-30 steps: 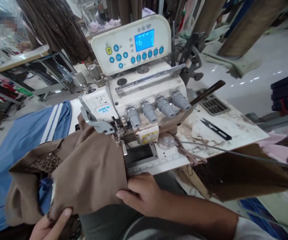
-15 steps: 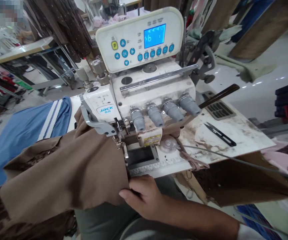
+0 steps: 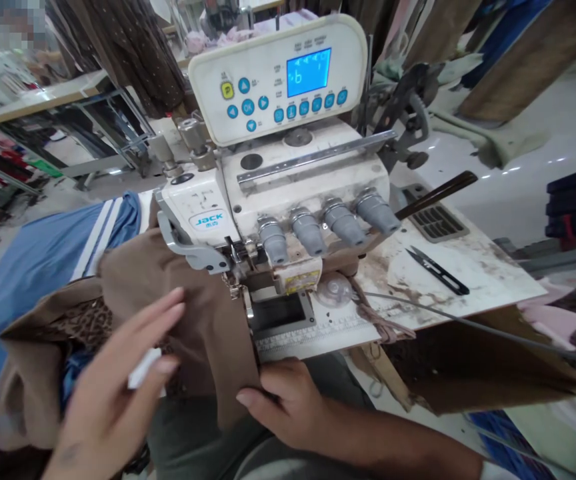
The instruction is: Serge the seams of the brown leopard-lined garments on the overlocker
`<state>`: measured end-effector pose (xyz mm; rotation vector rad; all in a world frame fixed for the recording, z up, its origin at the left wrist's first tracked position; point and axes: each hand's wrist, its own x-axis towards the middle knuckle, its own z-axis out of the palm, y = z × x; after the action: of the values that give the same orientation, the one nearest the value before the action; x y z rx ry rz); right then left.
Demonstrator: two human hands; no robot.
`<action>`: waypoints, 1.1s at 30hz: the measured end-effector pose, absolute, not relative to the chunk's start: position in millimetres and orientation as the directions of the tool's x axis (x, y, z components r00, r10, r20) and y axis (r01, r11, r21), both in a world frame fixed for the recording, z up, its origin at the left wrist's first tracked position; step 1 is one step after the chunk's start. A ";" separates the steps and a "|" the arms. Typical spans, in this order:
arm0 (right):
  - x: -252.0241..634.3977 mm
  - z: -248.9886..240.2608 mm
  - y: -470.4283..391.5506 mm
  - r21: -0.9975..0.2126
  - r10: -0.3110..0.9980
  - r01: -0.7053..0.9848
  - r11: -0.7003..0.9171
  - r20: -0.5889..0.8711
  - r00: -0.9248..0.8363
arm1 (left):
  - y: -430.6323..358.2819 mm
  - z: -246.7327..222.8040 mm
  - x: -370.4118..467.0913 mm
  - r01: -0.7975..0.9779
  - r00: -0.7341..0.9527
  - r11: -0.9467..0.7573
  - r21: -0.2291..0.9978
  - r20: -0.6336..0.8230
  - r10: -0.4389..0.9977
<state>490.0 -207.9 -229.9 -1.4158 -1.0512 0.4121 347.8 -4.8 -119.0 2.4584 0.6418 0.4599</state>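
Note:
A piece of brown fabric (image 3: 218,327) lies with its right edge at the presser foot of the white overlock sewing machine (image 3: 298,167). My right hand (image 3: 293,400) pinches that edge just in front of the machine, thumb on top. Over the cloth's left part hovers my left hand (image 3: 123,373), slightly blurred, its fingers stretched out and the thumb apart, with a small white patch showing between them. Whether its fingertips touch the cloth I cannot tell. A leopard-print area (image 3: 85,323) shows among the bunched folds on the left.
Black thread snips (image 3: 438,270) lie on the machine table's right side. Blue fabric with white stripes (image 3: 68,247) covers the left. A cord (image 3: 448,319) crosses toward an open cardboard box (image 3: 488,373) below the table edge. A dark stick (image 3: 438,193) juts out behind the snips.
My left hand has come in from the far left edge over the cloth. The fabric's left part has folded and bunched up. My right hand keeps its pinch, nearly unmoved.

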 end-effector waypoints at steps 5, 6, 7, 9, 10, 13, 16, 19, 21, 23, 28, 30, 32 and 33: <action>502.7 -221.4 -197.5 -0.908 0.757 0.369 0.197 0.380 0.531 | 7.2 -132.8 408.2 0.253 0.889 -0.870 0.422 0.254 0.382; 505.9 -218.5 -195.0 -0.908 0.755 0.374 0.187 0.376 0.537 | 14.1 -132.6 416.6 0.272 0.879 -0.854 0.443 0.247 0.408; 509.0 -215.0 -192.4 -0.910 0.754 0.377 0.175 0.370 0.543 | 21.7 -131.4 424.3 0.283 0.877 -0.838 0.467 0.226 0.423; 513.8 -207.1 -187.5 -0.924 0.757 0.353 0.149 0.337 0.561 | 34.9 -127.0 438.0 0.277 0.886 -0.811 0.515 0.189 0.423; 515.4 -203.2 -185.3 -0.942 0.762 0.308 0.136 0.298 0.575 | 38.9 -124.5 443.2 0.272 0.880 -0.804 0.529 0.201 0.430; 515.8 -195.1 -180.7 -0.991 0.805 0.009 0.136 0.116 0.582 | 33.4 -118.4 447.5 0.291 0.765 -0.836 0.466 0.412 0.496; 510.8 -194.8 -181.3 -0.941 0.845 -0.298 0.162 -0.024 0.534 | 4.8 -115.4 431.2 0.255 0.697 -0.887 0.384 0.563 0.444; 503.2 -199.2 -188.0 -0.908 0.849 -0.382 0.172 -0.060 0.525 | -26.2 -116.4 406.9 0.143 0.754 -0.888 0.437 0.533 0.384; 498.8 -201.8 -193.9 -0.925 0.848 -0.338 0.175 -0.032 0.528 | -39.2 -120.0 395.9 0.103 0.787 -0.883 0.458 0.505 0.354; 496.8 -203.0 -197.8 -0.948 0.850 -0.266 0.172 0.007 0.527 | -44.6 -125.8 392.3 0.093 0.814 -0.890 0.446 0.481 0.326; 504.1 -198.9 -187.4 -0.948 0.835 -0.254 0.193 0.023 0.550 | -33.2 -139.8 408.5 0.189 0.801 -0.861 0.472 0.433 0.413; 509.3 -196.0 -179.8 -0.931 0.812 -0.293 0.216 0.005 0.584 | -22.4 -141.5 419.4 0.188 0.799 -0.840 0.510 0.418 0.432; 513.3 -194.5 -175.1 -0.919 0.795 -0.310 0.243 0.005 0.607 | -10.0 -140.8 430.2 0.201 0.808 -0.831 0.519 0.392 0.440; 514.7 -194.9 -174.3 -0.918 0.792 -0.307 0.250 0.011 0.611 | -3.4 -139.9 435.3 0.212 0.812 -0.831 0.514 0.380 0.442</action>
<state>514.7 -174.3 -194.9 -1.0732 -0.5389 0.7988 435.3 -3.4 -139.9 2.5412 0.4869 0.6874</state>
